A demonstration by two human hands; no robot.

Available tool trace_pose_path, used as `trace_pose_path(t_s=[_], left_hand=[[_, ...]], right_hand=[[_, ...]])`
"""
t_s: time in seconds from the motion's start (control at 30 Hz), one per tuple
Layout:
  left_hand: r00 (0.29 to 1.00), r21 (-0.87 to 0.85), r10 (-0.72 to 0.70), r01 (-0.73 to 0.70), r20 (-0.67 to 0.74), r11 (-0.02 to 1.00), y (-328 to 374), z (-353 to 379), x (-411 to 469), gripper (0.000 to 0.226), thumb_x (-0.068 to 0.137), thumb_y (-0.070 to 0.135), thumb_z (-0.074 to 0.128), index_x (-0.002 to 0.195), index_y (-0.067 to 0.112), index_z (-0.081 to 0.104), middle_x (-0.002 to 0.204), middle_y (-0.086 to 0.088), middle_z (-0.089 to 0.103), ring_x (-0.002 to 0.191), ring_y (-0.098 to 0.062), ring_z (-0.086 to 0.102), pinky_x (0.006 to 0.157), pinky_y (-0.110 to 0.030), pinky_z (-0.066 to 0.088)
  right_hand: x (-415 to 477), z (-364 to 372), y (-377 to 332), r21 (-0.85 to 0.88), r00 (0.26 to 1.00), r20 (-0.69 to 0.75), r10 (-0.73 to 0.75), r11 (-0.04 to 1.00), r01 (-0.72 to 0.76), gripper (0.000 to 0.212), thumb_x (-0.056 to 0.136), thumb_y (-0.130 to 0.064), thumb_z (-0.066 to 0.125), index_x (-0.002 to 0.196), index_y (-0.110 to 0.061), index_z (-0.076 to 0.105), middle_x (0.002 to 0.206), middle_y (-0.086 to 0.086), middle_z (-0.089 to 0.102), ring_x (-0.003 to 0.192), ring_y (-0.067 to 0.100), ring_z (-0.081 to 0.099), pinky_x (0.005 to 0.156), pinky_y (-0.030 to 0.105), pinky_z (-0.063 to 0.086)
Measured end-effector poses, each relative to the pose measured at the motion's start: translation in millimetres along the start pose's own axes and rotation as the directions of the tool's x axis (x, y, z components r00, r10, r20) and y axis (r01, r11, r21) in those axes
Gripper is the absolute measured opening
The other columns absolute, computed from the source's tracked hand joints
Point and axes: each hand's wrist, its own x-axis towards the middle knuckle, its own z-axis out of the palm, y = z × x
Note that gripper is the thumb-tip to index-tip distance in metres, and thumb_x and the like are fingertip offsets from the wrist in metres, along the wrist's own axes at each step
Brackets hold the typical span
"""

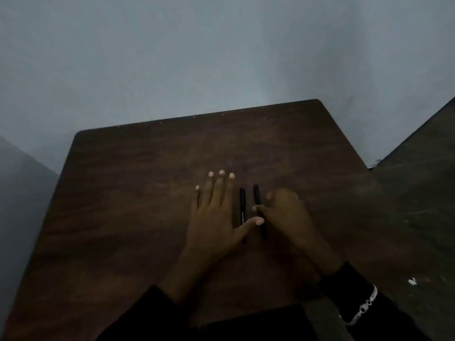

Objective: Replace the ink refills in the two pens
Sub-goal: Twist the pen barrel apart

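Two black pens lie side by side on the dark wooden table (123, 193), pointing away from me. The left pen (242, 205) rests just right of my left hand (216, 215), which lies flat on the table with fingers spread; its thumb crosses over that pen's lower part. My right hand (285, 215) curls over the right pen (258, 200), with thumb and fingertips closed on its middle. The light is dim and the right hand is blurred, so I cannot tell whether the right pen is lifted or still on the table. No loose refills are visible.
The table's far edge meets a pale grey wall (221, 57). Dark floor (418, 193) lies to the right, with a small white scrap (412, 281) on it. A silver bracelet (364, 306) sits on my right wrist over a black sleeve.
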Motion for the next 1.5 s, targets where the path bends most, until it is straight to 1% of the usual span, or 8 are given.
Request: trace_pose_path(t_s=[0.23, 0.47, 0.77, 0.97, 1.13, 1.3, 1.43, 1.5], left_hand=[[0.995, -0.007, 0.057, -0.058, -0.086, 0.998, -3.6, 27.8, -2.8, 0.111, 0.087, 0.094, 0.027, 0.167, 0.017, 0.018, 0.175, -0.005, 0.019, 0.164, -0.021, 0.006, 0.13, -0.052, 0.017], [0.99, -0.056, 0.063, -0.071, -0.128, 0.996, -8.3, 39.1, -10.9, 0.104, 0.09, 0.09, 0.03, 0.166, 0.02, 0.021, 0.174, -0.002, 0.024, 0.162, -0.018, 0.014, 0.126, -0.044, 0.022], [0.957, -0.244, 0.089, -0.159, -0.275, 0.957, -11.0, 37.8, -36.8, 0.089, 0.092, 0.08, 0.046, 0.16, 0.025, 0.033, 0.157, 0.006, 0.044, 0.14, -0.006, 0.038, 0.108, -0.025, 0.036], [0.955, -0.289, 0.079, -0.165, -0.287, 0.943, -5.1, 42.2, -55.2, 0.083, 0.093, 0.072, 0.053, 0.158, 0.022, 0.04, 0.151, 0.01, 0.047, 0.137, -0.004, 0.041, 0.108, -0.025, 0.041], [0.937, -0.313, 0.055, -0.17, -0.344, 0.934, -3.2, 41.6, -63.4, 0.072, 0.096, 0.062, 0.061, 0.153, 0.021, 0.047, 0.141, 0.012, 0.053, 0.128, -0.004, 0.049, 0.101, -0.023, 0.044], [0.924, -0.459, -0.035, -0.155, -0.38, 0.875, -1.1, 37.5, -73.0, 0.059, 0.094, 0.053, 0.07, 0.141, 0.019, 0.06, 0.12, 0.011, 0.065, 0.1, -0.001, 0.064, 0.084, -0.026, 0.059], [0.965, -0.637, -0.124, -0.054, -0.231, 0.769, 1.7, 28.2, -79.2, 0.053, 0.093, 0.056, 0.069, 0.136, 0.024, 0.066, 0.113, 0.015, 0.073, 0.098, 0.005, 0.07, 0.079, -0.01, 0.056], [0.987, -0.726, -0.125, 0.012, -0.102, 0.687, 5.4, 23.6, -83.1, 0.053, 0.094, 0.06, 0.061, 0.132, 0.025, 0.07, 0.11, 0.013, 0.077, 0.098, 0.002, 0.073, 0.084, -0.02, 0.061]], right_hand=[[11.8, 10.1, 3.5, 0.022, 0.994, 0.096, 0.06, 0.998, -0.062, 0.033, 0.081, -0.043, 0.082, 0.079, -0.013, 0.069, 0.071, 0.003, 0.07, 0.07, 0.017, 0.069, 0.057, 0.027, 0.049], [5.4, 19.3, 8.4, 0.032, 0.996, 0.085, -0.024, 0.999, 0.021, 0.022, 0.091, -0.025, 0.076, 0.081, -0.008, 0.066, 0.077, 0.01, 0.073, 0.073, 0.021, 0.073, 0.072, 0.035, 0.063], [13.9, 37.2, 31.6, 0.1, 0.999, -0.026, -0.042, 0.994, 0.044, 0.029, 0.087, -0.03, 0.078, 0.067, -0.009, 0.073, 0.051, -0.001, 0.067, 0.039, 0.002, 0.061, 0.047, 0.029, 0.054], [9.9, 45.1, 32.3, 0.016, 0.993, -0.059, -0.105, 0.994, 0.106, 0.029, 0.08, -0.037, 0.079, 0.087, -0.01, 0.069, 0.085, 0.008, 0.073, 0.084, 0.024, 0.073, 0.081, 0.047, 0.062], [4.1, 46.1, 29.9, 0.003, 0.985, -0.115, -0.127, 0.992, 0.128, 0.034, 0.078, -0.04, 0.079, 0.078, -0.009, 0.064, 0.079, 0.01, 0.07, 0.077, 0.025, 0.07, 0.061, 0.034, 0.054], [-17.5, 43.3, 37.8, 0.222, 0.957, -0.229, -0.178, 0.947, 0.23, 0.029, 0.083, -0.03, 0.079, 0.07, -0.005, 0.071, 0.057, 0.004, 0.068, 0.056, 0.012, 0.067, 0.048, 0.018, 0.048], [-52.7, 39.9, 30.5, 0.351, 0.903, -0.303, -0.304, 0.845, 0.402, 0.023, 0.083, -0.028, 0.078, 0.065, -0.019, 0.068, 0.045, -0.009, 0.062, 0.039, -0.003, 0.054, 0.041, 0.011, 0.038], [-70.9, 44.1, 25.3, 0.417, 0.884, -0.305, -0.354, 0.785, 0.458, 0.022, 0.083, -0.03, 0.077, 0.066, -0.021, 0.066, 0.05, -0.006, 0.065, 0.041, -0.001, 0.056, 0.042, 0.012, 0.042]])
